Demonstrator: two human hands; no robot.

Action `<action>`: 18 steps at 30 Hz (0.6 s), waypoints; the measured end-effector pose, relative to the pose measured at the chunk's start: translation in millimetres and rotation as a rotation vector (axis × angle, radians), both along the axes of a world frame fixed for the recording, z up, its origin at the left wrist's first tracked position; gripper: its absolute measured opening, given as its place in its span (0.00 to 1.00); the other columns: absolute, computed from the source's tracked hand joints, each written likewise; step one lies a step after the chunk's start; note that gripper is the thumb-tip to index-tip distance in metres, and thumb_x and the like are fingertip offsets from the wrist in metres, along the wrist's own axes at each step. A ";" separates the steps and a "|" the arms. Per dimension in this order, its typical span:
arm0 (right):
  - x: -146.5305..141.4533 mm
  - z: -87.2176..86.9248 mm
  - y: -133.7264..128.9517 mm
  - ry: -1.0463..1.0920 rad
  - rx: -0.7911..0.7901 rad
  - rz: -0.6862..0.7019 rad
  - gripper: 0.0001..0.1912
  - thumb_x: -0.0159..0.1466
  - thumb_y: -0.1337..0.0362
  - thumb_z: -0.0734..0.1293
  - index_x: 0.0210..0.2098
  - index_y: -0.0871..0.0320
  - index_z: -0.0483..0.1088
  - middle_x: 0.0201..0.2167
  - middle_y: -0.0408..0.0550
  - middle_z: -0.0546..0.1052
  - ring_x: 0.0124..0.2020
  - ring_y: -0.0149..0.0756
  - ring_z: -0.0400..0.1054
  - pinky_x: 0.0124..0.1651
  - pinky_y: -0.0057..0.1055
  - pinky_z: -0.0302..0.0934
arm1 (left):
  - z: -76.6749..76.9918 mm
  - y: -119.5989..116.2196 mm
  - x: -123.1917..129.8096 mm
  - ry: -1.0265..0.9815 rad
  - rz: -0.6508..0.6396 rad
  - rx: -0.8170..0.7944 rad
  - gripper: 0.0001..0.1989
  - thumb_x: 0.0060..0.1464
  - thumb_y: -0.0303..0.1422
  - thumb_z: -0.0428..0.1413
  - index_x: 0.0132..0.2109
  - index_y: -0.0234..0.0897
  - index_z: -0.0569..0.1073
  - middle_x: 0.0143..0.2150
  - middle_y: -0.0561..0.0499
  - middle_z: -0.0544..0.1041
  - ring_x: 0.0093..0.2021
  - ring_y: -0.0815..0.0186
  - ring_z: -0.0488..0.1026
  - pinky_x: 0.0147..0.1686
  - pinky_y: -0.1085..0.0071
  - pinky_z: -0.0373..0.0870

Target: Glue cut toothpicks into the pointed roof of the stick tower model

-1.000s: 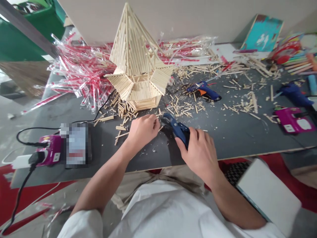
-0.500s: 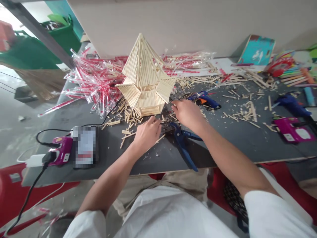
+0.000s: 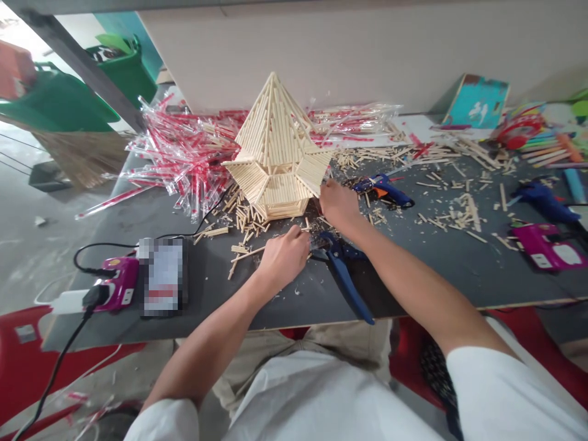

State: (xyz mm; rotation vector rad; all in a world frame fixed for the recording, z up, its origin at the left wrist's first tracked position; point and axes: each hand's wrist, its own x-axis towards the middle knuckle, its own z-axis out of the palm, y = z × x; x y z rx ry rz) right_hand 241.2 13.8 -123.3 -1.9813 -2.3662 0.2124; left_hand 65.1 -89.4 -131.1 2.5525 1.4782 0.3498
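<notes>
The stick tower (image 3: 287, 159), a pointed frame of pale wooden sticks with flaring side panels, stands upright on the dark table (image 3: 441, 269). In front of the tower, the left hand (image 3: 285, 254) is low over the table with its fingers curled; whether it grips anything cannot be told. The right hand (image 3: 339, 205) is bent at the tower's lower right side, just beside a side panel, its fingertips partly hidden, so whether they pinch or touch something cannot be told either. Blue pliers (image 3: 346, 282) lie in front of the tower and to its right, their head near the left hand's fingertips. Short stick scraps (image 3: 245, 217) are strewn around the tower's foot. A blue glue gun (image 3: 388, 191) with an orange trigger rests to the right of the tower, and another glue gun (image 3: 546, 201) sits farther right. Clear wrappers (image 3: 184, 153) with red stripes heap to the tower's left and behind it. A phone (image 3: 165, 275) and a purple power strip (image 3: 122, 283) lie in front of the tower, well to its left.
</notes>
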 end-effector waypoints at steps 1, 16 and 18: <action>0.5 1.4 -4.3 0.015 0.026 -0.015 0.21 0.71 0.72 0.53 0.52 0.69 0.74 0.53 0.72 0.74 0.47 0.58 0.75 0.46 0.47 0.64 | -0.3 0.4 -0.4 -0.006 0.003 0.006 0.16 0.72 0.34 0.46 0.51 0.40 0.79 0.44 0.46 0.79 0.35 0.59 0.80 0.26 0.67 0.69; 32.1 14.2 -64.2 1.206 -0.569 0.128 0.19 0.61 0.50 0.76 0.39 0.61 0.76 0.26 0.39 0.71 0.25 0.25 0.60 0.28 0.24 0.53 | -2.6 4.8 -2.0 -0.527 -0.132 0.436 0.11 0.68 0.30 0.59 0.56 0.39 0.76 0.45 0.50 0.85 0.42 0.68 0.83 0.44 0.74 0.78; 30.2 5.7 -64.1 1.303 -0.626 0.104 0.20 0.61 0.49 0.76 0.39 0.61 0.76 0.20 0.35 0.64 0.21 0.23 0.51 0.24 0.25 0.44 | -2.5 6.0 -3.6 -0.523 -0.143 0.435 0.11 0.68 0.30 0.59 0.55 0.39 0.77 0.43 0.50 0.85 0.41 0.68 0.83 0.43 0.74 0.78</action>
